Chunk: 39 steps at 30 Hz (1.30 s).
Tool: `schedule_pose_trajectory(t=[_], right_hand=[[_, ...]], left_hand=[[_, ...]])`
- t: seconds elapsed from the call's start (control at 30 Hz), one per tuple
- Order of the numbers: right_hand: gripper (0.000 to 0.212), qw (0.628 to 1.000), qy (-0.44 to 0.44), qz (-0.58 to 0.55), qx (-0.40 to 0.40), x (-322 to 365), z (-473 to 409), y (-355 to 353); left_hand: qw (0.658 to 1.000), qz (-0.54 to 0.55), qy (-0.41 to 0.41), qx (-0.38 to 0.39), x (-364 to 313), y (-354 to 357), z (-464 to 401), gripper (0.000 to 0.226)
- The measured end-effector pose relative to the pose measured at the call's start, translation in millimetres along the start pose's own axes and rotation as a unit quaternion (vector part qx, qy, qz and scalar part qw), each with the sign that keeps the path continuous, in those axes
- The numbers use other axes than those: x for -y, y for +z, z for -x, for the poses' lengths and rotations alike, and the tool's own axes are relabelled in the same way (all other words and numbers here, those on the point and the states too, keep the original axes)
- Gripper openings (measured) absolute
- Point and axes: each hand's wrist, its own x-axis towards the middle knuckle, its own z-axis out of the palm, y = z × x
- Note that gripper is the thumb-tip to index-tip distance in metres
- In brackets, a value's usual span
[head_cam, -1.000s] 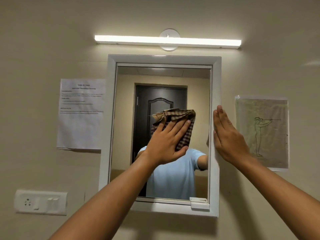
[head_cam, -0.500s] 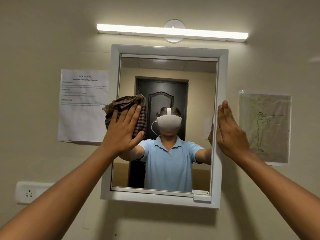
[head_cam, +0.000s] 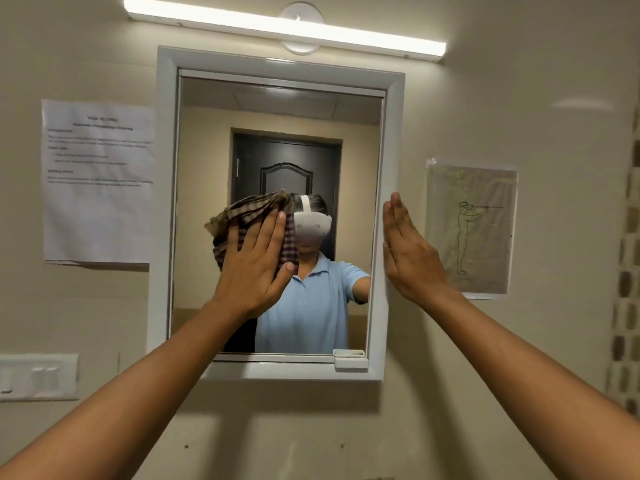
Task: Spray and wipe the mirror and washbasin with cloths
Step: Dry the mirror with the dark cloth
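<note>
A white-framed mirror (head_cam: 378, 265) hangs on the beige wall straight ahead. My left hand (head_cam: 254, 268) presses a brown checked cloth (head_cam: 239, 216) flat against the glass, left of centre, with its fingers straight. My right hand (head_cam: 410, 258) lies flat, fingers straight, against the mirror's right frame edge. The glass reflects a person in a light blue shirt and a dark door. The washbasin is out of view.
A tube light (head_cam: 284, 26) runs above the mirror. A printed sheet (head_cam: 98, 181) is taped to the wall on the left and a drawing (head_cam: 471, 230) on the right. A white switch plate (head_cam: 38, 375) sits lower left.
My left hand slid the cloth from the mirror's middle to its left edge, then back toward the centre. The right hand stayed on the frame. The view has moved closer.
</note>
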Motion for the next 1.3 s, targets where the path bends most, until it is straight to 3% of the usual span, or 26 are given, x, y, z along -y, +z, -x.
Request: schedule_pose_trajectory(t=[0.17, 0.33, 0.73, 0.97, 1.3], right_hand=[[0.070, 1.000, -0.007, -0.004, 0.010, -1.8, 0.7, -3.7], [0.063, 1.000, -0.012, -0.011, 0.007, -2.9, 1.2, -4.4], [0.064, 1.000, -0.018, -0.017, 0.011, -5.8, 6.7, 2.0], [0.068, 1.000, -0.015, -0.007, 0.006, -5.0, 9.5, 2.8], [0.071, 1.000, 0.005, -0.012, -0.021, 3.0, 10.6, 10.0]], left_hand=[[0.999, 0.027, 0.029, -0.007, -45.8, -2.1, -46.3, 0.068], [0.996, -0.020, 0.083, -0.019, -87.4, 7.7, -66.8, 0.065], [0.989, -0.035, 0.135, 0.039, -118.1, 50.3, 23.4, 0.070], [0.984, -0.020, 0.168, 0.051, -96.5, 41.5, 27.3, 0.068], [0.991, -0.082, 0.091, 0.045, 15.9, -5.2, 6.9, 0.072]])
